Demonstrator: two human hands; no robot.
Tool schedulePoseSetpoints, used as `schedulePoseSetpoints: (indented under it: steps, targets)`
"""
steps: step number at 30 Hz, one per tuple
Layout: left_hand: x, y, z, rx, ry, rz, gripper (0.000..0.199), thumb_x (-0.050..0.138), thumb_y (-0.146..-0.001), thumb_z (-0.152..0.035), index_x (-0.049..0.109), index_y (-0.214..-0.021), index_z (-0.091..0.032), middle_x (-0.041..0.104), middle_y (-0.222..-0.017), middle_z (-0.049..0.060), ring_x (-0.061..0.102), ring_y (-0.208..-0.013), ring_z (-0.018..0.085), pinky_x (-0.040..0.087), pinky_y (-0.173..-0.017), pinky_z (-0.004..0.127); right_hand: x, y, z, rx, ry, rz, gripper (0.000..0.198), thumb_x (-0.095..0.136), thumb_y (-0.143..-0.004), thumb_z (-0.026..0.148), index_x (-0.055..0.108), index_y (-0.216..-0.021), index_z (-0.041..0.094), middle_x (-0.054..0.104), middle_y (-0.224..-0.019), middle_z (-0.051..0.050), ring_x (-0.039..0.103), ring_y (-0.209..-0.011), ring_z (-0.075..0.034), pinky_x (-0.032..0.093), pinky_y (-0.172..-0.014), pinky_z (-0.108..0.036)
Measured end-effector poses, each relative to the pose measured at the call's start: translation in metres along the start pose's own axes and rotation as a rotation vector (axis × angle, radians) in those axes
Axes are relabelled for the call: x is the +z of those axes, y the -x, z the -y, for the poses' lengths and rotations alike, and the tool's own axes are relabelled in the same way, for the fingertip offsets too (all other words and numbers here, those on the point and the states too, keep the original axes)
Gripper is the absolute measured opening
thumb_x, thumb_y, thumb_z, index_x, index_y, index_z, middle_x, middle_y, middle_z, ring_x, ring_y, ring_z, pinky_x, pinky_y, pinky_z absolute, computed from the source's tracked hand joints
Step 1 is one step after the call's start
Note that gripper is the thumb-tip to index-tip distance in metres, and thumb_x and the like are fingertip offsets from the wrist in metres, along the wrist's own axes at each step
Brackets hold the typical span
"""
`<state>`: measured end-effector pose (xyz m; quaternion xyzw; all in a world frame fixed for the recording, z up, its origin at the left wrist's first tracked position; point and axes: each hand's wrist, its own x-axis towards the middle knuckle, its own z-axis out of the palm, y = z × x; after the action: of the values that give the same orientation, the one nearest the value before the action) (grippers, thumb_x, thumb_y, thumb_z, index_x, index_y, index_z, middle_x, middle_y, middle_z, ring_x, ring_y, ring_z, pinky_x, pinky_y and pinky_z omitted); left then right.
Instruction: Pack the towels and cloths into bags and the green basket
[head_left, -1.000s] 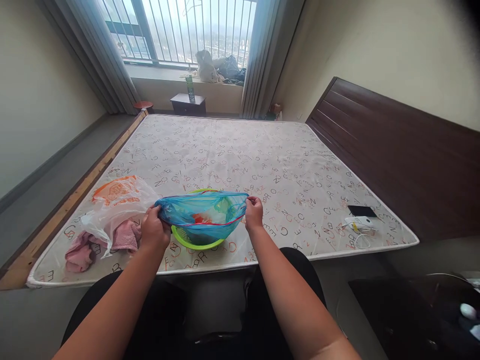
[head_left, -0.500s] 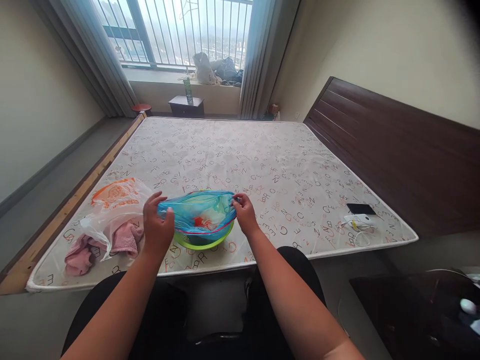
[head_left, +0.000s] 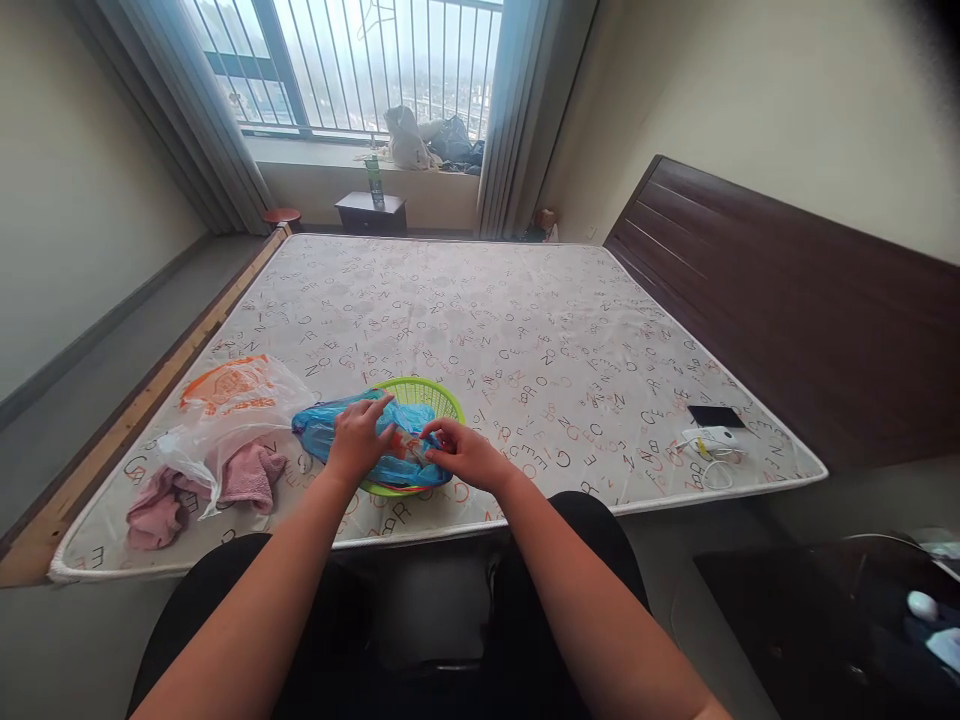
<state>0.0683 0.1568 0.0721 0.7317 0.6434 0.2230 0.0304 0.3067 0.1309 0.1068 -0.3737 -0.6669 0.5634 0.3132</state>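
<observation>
A blue plastic bag (head_left: 319, 425) lies slumped in a lime-green plastic basket (head_left: 448, 398) near the front edge of the mattress. White plastic with red marks (head_left: 405, 445) shows in the bag's mouth; its exact kind is unclear. My left hand (head_left: 360, 435) rests over the bag's left part, fingers stretched and thumb apart. At the right side of the opening is my right hand (head_left: 469, 455), its fingers loosely bent, with a small gap between thumb and forefinger beside the red-marked plastic. My hands hide part of the bag.
Left of the basket, a white bag with orange print (head_left: 232, 395) lies by a pink towel (head_left: 251, 475). A black phone (head_left: 716, 416) and a white device with a cable (head_left: 712, 440) lie on the mattress (head_left: 450, 300) at right. The dark headboard (head_left: 750, 260) stands beyond.
Both hands have moved inward over the bag. The right hand has let go of the bag's rim. The bag has sagged leftward, uncovering the basket's far rim.
</observation>
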Motion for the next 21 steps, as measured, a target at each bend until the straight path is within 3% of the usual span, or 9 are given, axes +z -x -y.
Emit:
schedulePoseSetpoints:
  steps: [3, 5, 7, 10, 13, 16, 18, 21]
  targets:
    - [-0.002, 0.002, -0.007, 0.050, -0.048, -0.023, 0.064, 0.064, -0.084, -0.023, 0.054, -0.147, -0.025, 0.048, -0.154, 0.013, 0.038, -0.145, 0.036, 0.033, -0.116, 0.051, -0.003, 0.004, 0.000, -0.003, 0.013, 0.040, 0.028, 0.068, -0.086, 0.030, 0.061, -0.112, 0.024, 0.036, -0.071, 0.007, 0.039, -0.066, -0.011, 0.034, -0.062, -0.025]
    - [0.000, 0.004, -0.009, 0.095, -0.076, 0.067, 0.060, 0.061, -0.084, -0.019, 0.058, -0.143, -0.028, 0.038, -0.163, 0.007, 0.023, -0.153, 0.037, 0.025, -0.120, 0.057, -0.004, 0.007, 0.002, -0.001, 0.011, 0.075, 0.031, 0.069, -0.085, 0.029, 0.060, -0.114, 0.025, 0.038, -0.073, 0.007, 0.039, -0.067, -0.011, 0.035, -0.062, -0.025]
    - [0.005, 0.004, -0.008, 0.067, -0.092, 0.151, 0.057, 0.057, -0.083, -0.015, 0.062, -0.138, -0.029, 0.037, -0.164, 0.006, 0.018, -0.155, 0.038, 0.021, -0.119, 0.063, -0.005, 0.011, 0.005, -0.002, 0.003, 0.123, 0.034, 0.070, -0.085, 0.028, 0.059, -0.117, 0.025, 0.040, -0.075, 0.007, 0.040, -0.067, -0.011, 0.036, -0.063, -0.025]
    - [0.012, 0.004, -0.004, -0.011, -0.065, 0.165, 0.055, 0.053, -0.082, -0.012, 0.065, -0.134, -0.025, 0.045, -0.159, 0.010, 0.026, -0.152, 0.038, 0.023, -0.117, 0.065, -0.007, 0.018, 0.011, 0.001, 0.007, 0.193, 0.038, 0.071, -0.085, 0.029, 0.060, -0.121, 0.026, 0.041, -0.075, 0.007, 0.041, -0.067, -0.011, 0.037, -0.064, -0.026]
    - [0.010, 0.002, 0.001, -0.022, -0.030, 0.083, 0.042, 0.051, -0.083, -0.012, 0.073, -0.117, -0.022, 0.066, -0.136, 0.013, 0.048, -0.139, 0.035, 0.025, -0.118, 0.062, -0.014, 0.023, 0.009, 0.009, 0.113, 0.192, 0.046, 0.070, -0.083, 0.024, 0.059, -0.127, 0.030, 0.047, -0.079, 0.005, 0.045, -0.070, -0.012, 0.039, -0.065, -0.026]
    - [0.001, -0.002, 0.006, -0.025, -0.031, -0.002, 0.034, 0.051, -0.084, -0.015, 0.073, -0.108, -0.018, 0.074, -0.111, 0.015, 0.064, -0.115, 0.033, 0.036, -0.112, 0.055, -0.027, 0.026, -0.005, 0.022, 0.289, 0.127, 0.062, 0.067, -0.078, 0.012, 0.056, -0.135, 0.033, 0.053, -0.082, 0.004, 0.050, -0.072, -0.013, 0.039, -0.066, -0.025]
    - [-0.005, -0.004, 0.011, -0.040, -0.031, -0.036, 0.034, 0.050, -0.083, -0.016, 0.072, -0.108, -0.016, 0.074, -0.106, 0.015, 0.066, -0.107, 0.032, 0.044, -0.105, 0.049, -0.040, 0.026, -0.019, 0.057, 0.387, 0.067, 0.068, 0.062, -0.075, 0.006, 0.054, -0.138, 0.031, 0.055, -0.080, 0.004, 0.051, -0.071, -0.013, 0.038, -0.066, -0.025]
    - [-0.012, -0.004, 0.017, -0.076, 0.007, -0.057, 0.037, 0.049, -0.082, -0.016, 0.070, -0.112, -0.015, 0.073, -0.108, 0.016, 0.066, -0.104, 0.031, 0.048, -0.098, 0.043, -0.059, 0.024, -0.036, 0.129, 0.504, -0.133, 0.060, 0.058, -0.074, 0.005, 0.058, -0.131, 0.025, 0.058, -0.080, 0.003, 0.053, -0.071, -0.014, 0.038, -0.068, -0.026]
